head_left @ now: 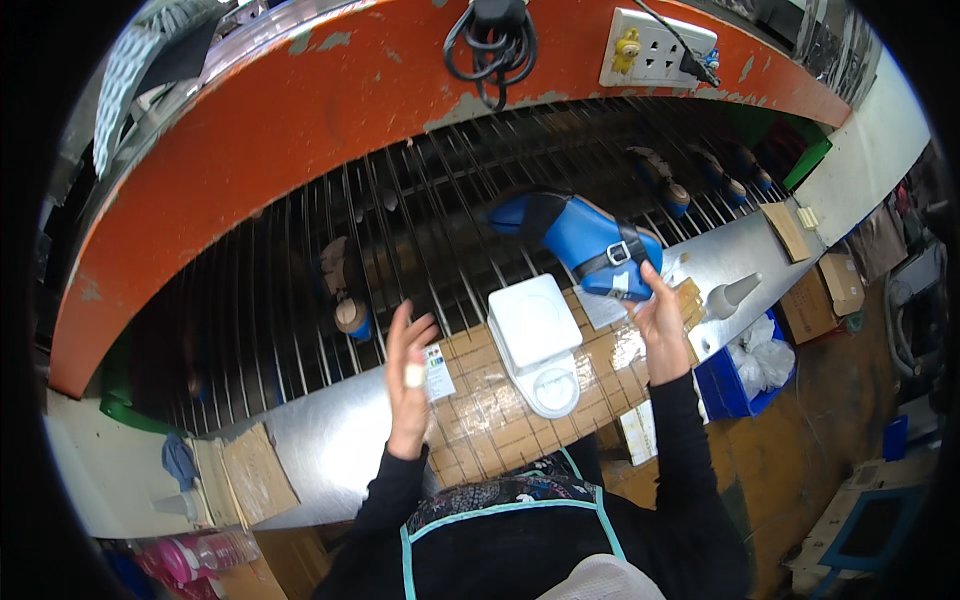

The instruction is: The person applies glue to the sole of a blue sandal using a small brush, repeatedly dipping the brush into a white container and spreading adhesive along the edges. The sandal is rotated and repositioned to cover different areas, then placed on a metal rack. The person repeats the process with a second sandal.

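Over the rack's near edge, my right hand (662, 325) grips the heel end of a blue shoe last (590, 238). A black strap with a silver square buckle wraps the last, and a wide black band crosses it near the toe, which points left. My left hand (408, 375) is raised with its fingers apart, holding nothing; a pale wrap circles one digit. Between my hands stands a white plastic container (535, 322) with a round cup (554, 390) at its near end. It rests on brown cardboard (470, 410) laid along the metal ledge.
Beyond the ledge runs a dark rack of metal rods (420, 220), carrying several more lasts, one at the left (350, 315). An orange panel (350, 70) arches behind, with a socket strip (660, 48) and coiled cable (490, 50). A grey cone (735, 295) and blue bin (735, 385) are at right.
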`<state>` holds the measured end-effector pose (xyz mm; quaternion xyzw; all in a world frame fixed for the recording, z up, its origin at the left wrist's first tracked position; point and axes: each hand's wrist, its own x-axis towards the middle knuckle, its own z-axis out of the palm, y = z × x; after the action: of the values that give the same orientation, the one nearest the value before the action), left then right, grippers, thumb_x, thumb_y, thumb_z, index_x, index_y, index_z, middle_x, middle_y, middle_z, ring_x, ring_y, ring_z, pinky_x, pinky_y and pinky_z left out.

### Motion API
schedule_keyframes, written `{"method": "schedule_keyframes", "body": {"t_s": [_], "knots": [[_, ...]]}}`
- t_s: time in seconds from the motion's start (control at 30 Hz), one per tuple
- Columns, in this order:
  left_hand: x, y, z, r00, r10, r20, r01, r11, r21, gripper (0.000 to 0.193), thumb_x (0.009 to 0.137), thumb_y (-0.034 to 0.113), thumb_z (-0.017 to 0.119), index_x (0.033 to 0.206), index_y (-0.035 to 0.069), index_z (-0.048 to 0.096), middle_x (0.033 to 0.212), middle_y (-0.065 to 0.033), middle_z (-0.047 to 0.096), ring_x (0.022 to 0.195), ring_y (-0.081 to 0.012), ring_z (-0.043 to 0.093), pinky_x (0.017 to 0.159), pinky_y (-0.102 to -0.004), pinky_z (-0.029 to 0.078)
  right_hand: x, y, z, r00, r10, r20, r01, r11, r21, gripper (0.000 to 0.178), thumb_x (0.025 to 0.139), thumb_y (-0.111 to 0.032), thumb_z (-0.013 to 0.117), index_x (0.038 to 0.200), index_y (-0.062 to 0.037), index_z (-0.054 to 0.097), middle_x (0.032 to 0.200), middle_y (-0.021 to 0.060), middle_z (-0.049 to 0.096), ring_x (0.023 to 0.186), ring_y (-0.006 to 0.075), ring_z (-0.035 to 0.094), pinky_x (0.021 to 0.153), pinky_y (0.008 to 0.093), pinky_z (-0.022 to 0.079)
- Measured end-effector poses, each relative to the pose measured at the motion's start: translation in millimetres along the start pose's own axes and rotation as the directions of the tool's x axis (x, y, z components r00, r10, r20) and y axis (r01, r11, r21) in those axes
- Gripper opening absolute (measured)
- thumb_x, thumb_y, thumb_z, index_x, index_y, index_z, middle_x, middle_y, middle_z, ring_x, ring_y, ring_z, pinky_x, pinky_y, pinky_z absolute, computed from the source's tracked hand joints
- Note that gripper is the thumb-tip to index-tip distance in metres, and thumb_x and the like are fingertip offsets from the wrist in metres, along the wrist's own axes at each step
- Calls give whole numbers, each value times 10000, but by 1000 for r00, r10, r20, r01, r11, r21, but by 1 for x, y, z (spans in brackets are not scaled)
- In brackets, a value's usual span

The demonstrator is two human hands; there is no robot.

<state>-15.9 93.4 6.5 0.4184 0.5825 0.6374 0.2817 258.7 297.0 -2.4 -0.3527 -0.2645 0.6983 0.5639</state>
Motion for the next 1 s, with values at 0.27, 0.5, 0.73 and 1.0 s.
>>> {"method": "schedule_keyframes", "body": {"t_s": [0.27, 0.5, 0.73, 1.0], "knots": [[-114, -44, -122, 758, 242, -606, 370, 607, 704, 511, 968, 225, 536, 1398, -23, 414, 1385, -250, 464, 1286, -388, 434, 1086, -446, 309, 165, 26, -2, 745, -660, -96, 293, 453, -842, 609, 698, -287, 844, 1058, -19, 431, 877, 141, 534, 723, 259, 557, 664, 373, 467], [-159, -76, -145, 559, 228, -798, 805, 82, 587, 626, 950, 548, 439, 1479, 224, 356, 1437, -184, 395, 1319, -358, 371, 1044, -582, 199, 196, 49, -25, 920, -387, 62, 200, 327, -924, 656, 599, -167, 834, 1070, 2, 409, 947, 226, 618, 911, 369, 634, 808, 391, 490], [-156, -87, -146, 647, 380, -660, 703, 38, 711, 722, 883, 646, 458, 1475, 245, 357, 1432, -190, 391, 1296, -371, 388, 1020, -560, 271, 270, 4, -97, 701, -575, -421, -66, 536, -842, 436, 751, -206, 633, 1128, -33, 500, 1107, 246, 591, 1077, 404, 573, 962, 453, 433], [-148, -82, -135, 629, 322, -708, 768, -113, 630, 775, 834, 709, 471, 1419, 200, 447, 1363, -196, 451, 1219, -391, 436, 987, -558, 307, 369, -45, -103, 518, -316, -795, -109, 897, -428, 585, 782, -297, 621, 1209, 60, 444, 1289, 279, 464, 1092, 430, 540, 931, 465, 461]]}}
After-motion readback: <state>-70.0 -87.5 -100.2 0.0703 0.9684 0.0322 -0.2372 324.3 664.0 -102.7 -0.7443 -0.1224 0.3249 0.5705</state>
